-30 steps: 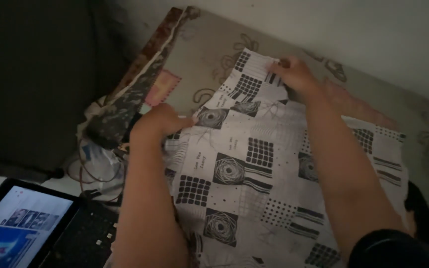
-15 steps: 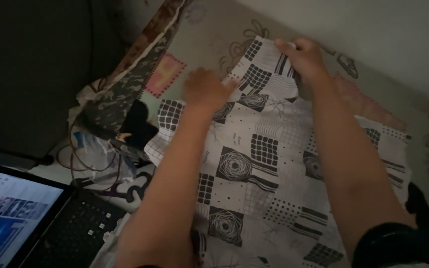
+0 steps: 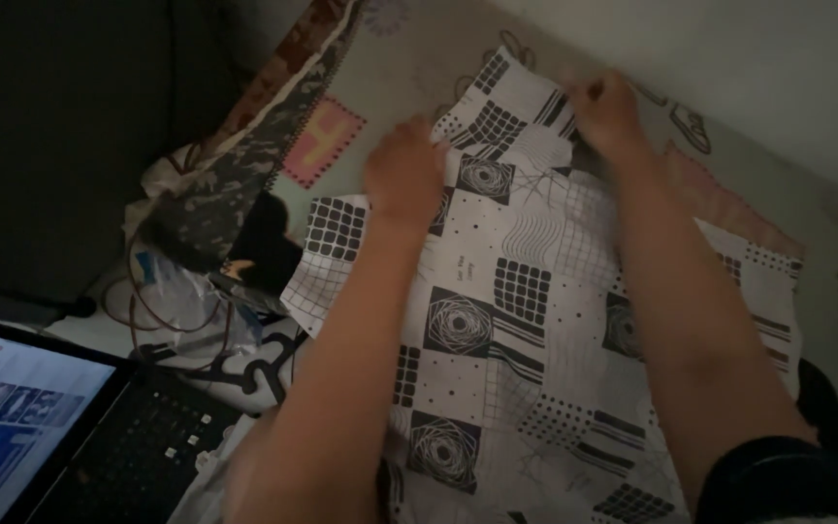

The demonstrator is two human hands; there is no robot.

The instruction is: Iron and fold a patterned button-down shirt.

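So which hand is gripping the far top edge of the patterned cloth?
The right hand pinches the black-and-white patterned cloth at its top edge; the left hand lies flat lower down.

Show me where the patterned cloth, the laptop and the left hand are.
patterned cloth (image 3: 535, 291), head view, a white patch at its middle.
laptop (image 3: 21, 412), head view, its lit screen.
left hand (image 3: 404, 175), head view, its back.

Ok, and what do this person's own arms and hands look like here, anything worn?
Both forearms are bare up to the bottom of the frame. The left hand and right hand wear no gloves; no rings or watch can be made out in the dim light. A dark sleeve covers the right upper arm.
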